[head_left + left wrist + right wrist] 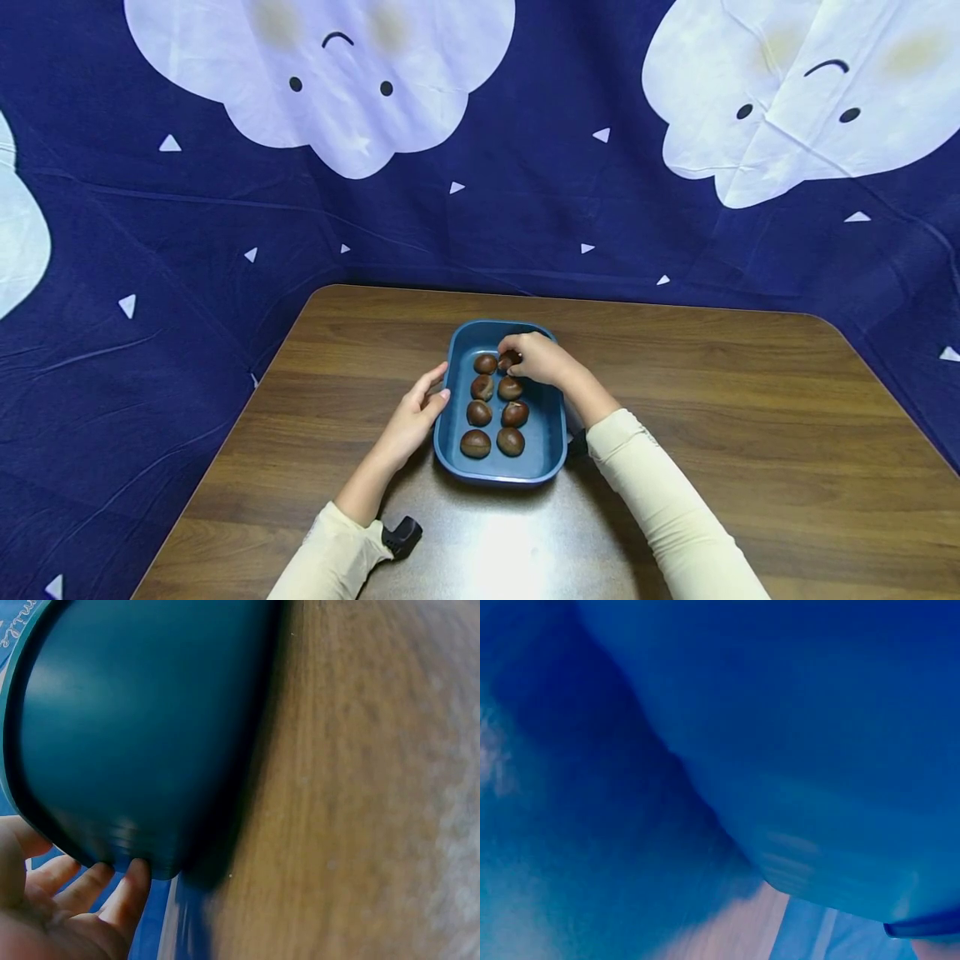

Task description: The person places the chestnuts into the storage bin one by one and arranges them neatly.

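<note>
A blue rectangular tub [501,481] stands on the table, with several brown chestnuts [476,443] set in two columns on its floor. My right hand [543,360] reaches over the tub's right side and pinches a chestnut [505,364] at the far end of the right column; its fingers partly cover it. At the tub's left side, my left hand [411,417] touches the rim and outer wall. In the left wrist view its extended fingers [129,896] rest against the wall. The right wrist view shows mainly the tub's outside [840,825], with a sliver of hand at the lower right corner.
The wooden table [712,400] extends widely to the right and less to the left of the tub. Behind it hangs a dark blue cloth [525,208] with pale clouds. A black wrist device [402,537] sits by the left sleeve.
</note>
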`<state>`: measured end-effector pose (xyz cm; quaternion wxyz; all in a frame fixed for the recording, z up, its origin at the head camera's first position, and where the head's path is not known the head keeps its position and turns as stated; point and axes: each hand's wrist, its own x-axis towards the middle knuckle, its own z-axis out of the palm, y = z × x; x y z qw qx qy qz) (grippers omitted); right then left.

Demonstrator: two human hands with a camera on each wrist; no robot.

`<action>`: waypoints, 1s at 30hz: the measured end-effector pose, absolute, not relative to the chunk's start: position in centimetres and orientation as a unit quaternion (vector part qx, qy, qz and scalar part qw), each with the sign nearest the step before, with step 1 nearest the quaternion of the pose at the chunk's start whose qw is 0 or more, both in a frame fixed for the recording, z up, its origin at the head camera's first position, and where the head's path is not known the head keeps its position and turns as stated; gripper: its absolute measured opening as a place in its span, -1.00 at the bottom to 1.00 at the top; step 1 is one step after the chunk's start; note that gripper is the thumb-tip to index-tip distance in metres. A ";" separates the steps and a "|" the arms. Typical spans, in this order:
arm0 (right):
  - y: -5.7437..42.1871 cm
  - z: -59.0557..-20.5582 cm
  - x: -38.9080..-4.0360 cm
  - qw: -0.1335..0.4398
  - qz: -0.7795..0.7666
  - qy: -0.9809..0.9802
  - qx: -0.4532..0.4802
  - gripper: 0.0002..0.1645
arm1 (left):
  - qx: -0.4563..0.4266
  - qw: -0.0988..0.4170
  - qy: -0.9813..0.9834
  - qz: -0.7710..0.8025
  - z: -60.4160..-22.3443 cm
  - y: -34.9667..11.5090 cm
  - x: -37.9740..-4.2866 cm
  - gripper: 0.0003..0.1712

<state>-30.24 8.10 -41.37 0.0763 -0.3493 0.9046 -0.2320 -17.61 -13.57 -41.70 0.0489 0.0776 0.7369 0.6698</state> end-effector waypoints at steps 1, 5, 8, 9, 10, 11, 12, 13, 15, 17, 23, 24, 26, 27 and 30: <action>8.1 -41.3 -30.2 0.076 -0.227 0.906 -0.349 -0.66 | 0.078 0.048 0.736 0.670 -41.7 -13.6 -17.6 -0.47; 8.0 -41.2 -30.1 0.076 -0.204 0.912 -0.346 -0.69 | 0.083 0.047 0.737 0.670 -41.6 -13.5 -17.6 -0.47; 8.0 -41.3 -30.1 0.077 -0.192 0.914 -0.348 -0.71 | 0.082 0.048 0.739 0.667 -41.5 -13.6 -17.7 -0.46; 8.0 -41.3 -30.1 0.077 -0.191 0.914 -0.349 -0.71 | 0.081 0.049 0.741 0.665 -41.5 -13.6 -17.7 -0.46; 7.9 -41.3 -30.1 0.077 -0.191 0.915 -0.348 -0.71 | 0.080 0.049 0.743 0.663 -41.5 -13.6 -17.7 -0.46; 7.9 -41.4 -30.1 0.076 -0.191 0.915 -0.348 -0.71 | 0.080 0.050 0.743 0.662 -41.5 -13.6 -17.6 -0.46; 8.0 -41.4 -30.1 0.075 -0.193 0.914 -0.348 -0.71 | 0.081 0.050 0.744 0.661 -41.5 -13.6 -17.6 -0.46; 8.0 -41.4 -30.1 0.074 -0.196 0.914 -0.348 -0.71 | 0.081 0.050 0.745 0.660 -41.4 -13.6 -17.6 -0.47; 8.1 -41.5 -30.1 0.069 -0.203 0.912 -0.350 -0.71 | 0.080 0.051 0.745 0.661 -41.5 -13.6 -17.6 -0.47; 8.2 -41.5 -30.1 0.062 -0.211 0.909 -0.354 -0.72 | 0.079 0.052 0.743 0.663 -41.6 -13.5 -17.6 -0.47; 8.5 -41.4 -30.0 0.062 -0.257 0.901 -0.344 -0.71 | 0.081 0.046 0.743 0.663 -43.5 -13.9 -18.5 -0.47; 8.6 -41.4 -30.0 0.062 -0.266 0.899 -0.343 -0.70 | 0.081 0.042 0.751 0.653 -43.8 -14.0 -18.6 -0.47; 8.7 -41.5 -29.9 0.056 -0.281 0.893 -0.347 -0.67 | 0.083 0.036 0.776 0.624 -43.7 -14.2 -18.5 -0.46; 8.8 -41.5 -29.9 0.053 -0.288 0.891 -0.347 -0.65 | 0.085 0.029 0.793 0.602 -43.9 -14.4 -18.6 -0.46; 9.3 -41.4 -29.7 0.037 -0.297 0.889 -0.347 -0.56 | 0.101 0.002 0.849 0.519 -43.4 -14.7 -18.5 -0.47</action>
